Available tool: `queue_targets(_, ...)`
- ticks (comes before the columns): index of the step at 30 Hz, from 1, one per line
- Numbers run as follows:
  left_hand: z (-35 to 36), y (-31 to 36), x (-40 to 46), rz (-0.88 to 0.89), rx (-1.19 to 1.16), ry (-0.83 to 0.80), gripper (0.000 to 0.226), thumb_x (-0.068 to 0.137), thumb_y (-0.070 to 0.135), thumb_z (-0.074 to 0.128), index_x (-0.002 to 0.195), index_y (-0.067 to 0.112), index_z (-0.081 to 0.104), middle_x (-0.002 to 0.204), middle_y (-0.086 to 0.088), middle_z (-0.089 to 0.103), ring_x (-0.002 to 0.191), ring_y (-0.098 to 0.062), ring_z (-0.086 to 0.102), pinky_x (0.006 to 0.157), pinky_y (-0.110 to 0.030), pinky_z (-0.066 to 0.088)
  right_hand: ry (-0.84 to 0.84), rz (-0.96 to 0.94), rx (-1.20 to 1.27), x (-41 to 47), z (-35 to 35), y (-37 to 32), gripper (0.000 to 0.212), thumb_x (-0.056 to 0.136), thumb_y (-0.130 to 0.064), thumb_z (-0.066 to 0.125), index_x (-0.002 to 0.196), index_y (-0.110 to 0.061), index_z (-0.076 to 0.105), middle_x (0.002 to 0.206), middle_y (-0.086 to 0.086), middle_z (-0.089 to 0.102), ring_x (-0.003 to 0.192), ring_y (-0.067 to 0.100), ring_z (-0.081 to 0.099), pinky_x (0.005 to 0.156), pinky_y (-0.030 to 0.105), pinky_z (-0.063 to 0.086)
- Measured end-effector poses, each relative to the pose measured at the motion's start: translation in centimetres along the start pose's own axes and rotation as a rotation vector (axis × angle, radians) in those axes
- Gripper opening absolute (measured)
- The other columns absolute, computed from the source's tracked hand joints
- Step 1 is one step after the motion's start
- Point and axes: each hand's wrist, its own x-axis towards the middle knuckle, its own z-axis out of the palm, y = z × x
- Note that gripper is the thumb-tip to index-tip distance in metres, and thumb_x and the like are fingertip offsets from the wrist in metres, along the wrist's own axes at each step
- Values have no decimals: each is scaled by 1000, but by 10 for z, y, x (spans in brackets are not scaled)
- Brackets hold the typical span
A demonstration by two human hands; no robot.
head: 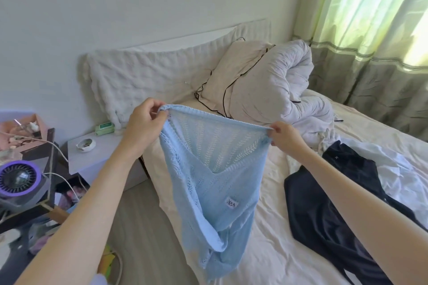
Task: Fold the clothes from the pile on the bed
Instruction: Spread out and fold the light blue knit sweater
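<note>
A pale blue open-knit top with a small white label hangs mid-frame over the bed — the left hand and right hand each pinch an upper corner. Dark navy clothes and white ones lie at right; a rolled duvet sits behind.

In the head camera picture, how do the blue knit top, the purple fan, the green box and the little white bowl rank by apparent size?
1. blue knit top
2. purple fan
3. green box and white bowl: alike, unranked.
Nearness inflates the top and fan.
</note>
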Motion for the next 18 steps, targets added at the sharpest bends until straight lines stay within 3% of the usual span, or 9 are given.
queue_targets(1,-2,-3,0,-6,3,-10,9,91,8,56,92,16,59,79,9,60,71,0,53,59,-3,37,-25,62,158,1,-5,-4,17,93,-7,48,93,6,58,90,19,59,85,33,59,85,44,53)
queue_targets(3,-8,-7,3,-17,5,-18,10,90,6,57,92,15,60,79,9,61,73,0,54,61,-3,39,-54,134,407,3,-17,-15,11,95,-6,48,89,0,55,87,16,53,74,25,56,70,30,59)
queue_targets(5,-13,-8,9,-38,5,14,12,90,4,57,94,15,60,81,8,60,74,-2,53,66,-6,39,-40,131,481,8,-30,-27,14,95,-14,51,83,-7,52,81,12,48,68,21,50,59,26,51)
queue_targets(8,-22,-3,27,-37,30,76,13,92,5,55,95,16,59,83,6,59,73,-6,52,67,-19,39,32,-30,398,18,-52,-54,24,95,-24,53,74,-14,47,76,8,41,72,21,41,66,31,35)
queue_targets(11,-32,6,48,41,102,136,11,92,7,54,96,12,62,88,-1,59,80,-15,52,74,-28,38,152,-258,196,26,-75,-80,33,95,-21,53,64,-17,43,62,0,35,59,15,34,54,23,28)
queue_targets(13,-36,8,58,122,276,223,14,90,9,57,100,8,67,91,-6,56,83,-20,52,76,-30,38,222,-359,89,26,-83,-90,21,94,-22,56,75,-15,52,61,-4,40,57,12,37,49,16,30)
queue_targets(15,-36,7,63,171,452,289,16,90,9,56,101,6,68,93,-15,60,85,-30,56,72,-31,37,213,-399,-28,25,-79,-94,9,92,-25,59,88,-17,56,70,-5,48,67,14,44,57,22,33)
queue_targets(17,-32,3,66,127,391,310,17,90,4,54,100,3,68,96,-19,66,85,-32,61,68,-30,42,132,-392,-121,23,-71,-90,9,91,-24,60,97,-18,58,76,-5,51,77,15,46,64,28,29)
queue_targets(18,-30,2,68,36,237,296,19,90,0,51,99,4,67,97,-19,67,81,-30,62,66,-29,47,79,-382,-150,22,-69,-87,11,90,-22,61,100,-16,60,77,-5,52,78,16,47,66,28,30)
